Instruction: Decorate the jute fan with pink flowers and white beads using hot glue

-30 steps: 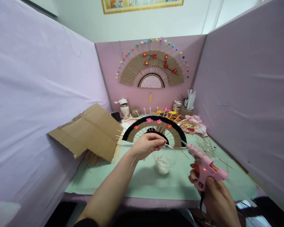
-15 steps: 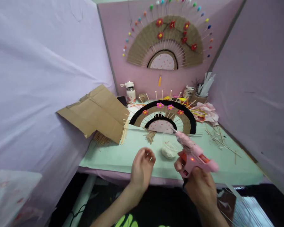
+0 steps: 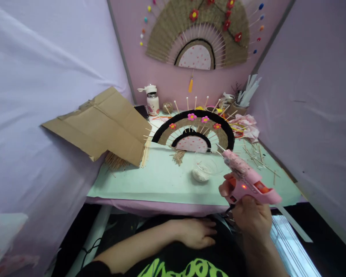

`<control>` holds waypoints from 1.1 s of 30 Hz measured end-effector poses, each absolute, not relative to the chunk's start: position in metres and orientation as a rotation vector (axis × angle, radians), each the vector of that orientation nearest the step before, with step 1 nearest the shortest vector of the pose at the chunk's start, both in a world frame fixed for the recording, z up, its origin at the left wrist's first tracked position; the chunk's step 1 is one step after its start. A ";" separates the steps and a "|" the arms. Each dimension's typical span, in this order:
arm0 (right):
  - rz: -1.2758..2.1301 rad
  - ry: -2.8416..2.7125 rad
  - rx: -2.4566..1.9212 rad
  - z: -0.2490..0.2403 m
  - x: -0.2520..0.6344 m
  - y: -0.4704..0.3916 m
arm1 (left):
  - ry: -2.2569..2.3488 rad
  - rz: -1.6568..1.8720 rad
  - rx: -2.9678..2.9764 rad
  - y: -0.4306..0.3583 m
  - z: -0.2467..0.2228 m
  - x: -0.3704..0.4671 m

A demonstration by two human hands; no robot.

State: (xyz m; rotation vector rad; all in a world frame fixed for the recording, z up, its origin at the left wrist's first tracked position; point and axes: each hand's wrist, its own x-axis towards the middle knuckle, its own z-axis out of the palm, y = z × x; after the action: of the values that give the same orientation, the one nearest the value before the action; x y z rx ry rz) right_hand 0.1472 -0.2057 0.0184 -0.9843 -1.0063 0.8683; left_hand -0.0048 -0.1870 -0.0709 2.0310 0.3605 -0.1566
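The right hand (image 3: pixel 252 217) holds the pink glue gun (image 3: pixel 245 173) in a closed grip. The left hand (image 3: pixel 194 233) lies on the black shirt (image 3: pixel 173 257), fingers spread. The flowery fan (image 3: pixel 192 142) is at twelve o'clock on the counter (image 3: pixel 150 177). Gluing looks paused; more needs the glue gun closer.

The pink glue gun (image 3: pixel 249 179), light (image 3: pixel 244 186) aglow, points forward-left.

1. We see a pink plastic glue gun (image 3: pixel 252 175) with an orange trigger (image 3: pixel 232 184).
2. Our semicircular tan-and-black fan (image 3: pixel 198 122) bears pink and orange-red flowers (image 3: pixel 205 119) and a pale-pink, red-spotted half-round centre (image 3: pixel 192 143).
3. Our cloth-covered bench (image 3: pixel 144 177) is pale green.
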 end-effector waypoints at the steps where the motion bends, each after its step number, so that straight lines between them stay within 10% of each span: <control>1: 0.869 -1.002 -0.985 0.017 0.149 -0.207 | 0.348 -0.181 2.041 -0.187 -0.075 -0.004; 33: 0.795 -1.087 -1.000 0.020 0.161 -0.206 | 0.959 -0.398 1.658 -0.164 -0.183 0.001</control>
State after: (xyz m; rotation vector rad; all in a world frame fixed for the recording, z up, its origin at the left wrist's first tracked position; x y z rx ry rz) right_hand 0.1611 -0.2056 0.0195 -1.0001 -1.0866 0.7947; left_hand 0.0011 -0.1638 -0.1830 1.6577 0.9588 -0.3981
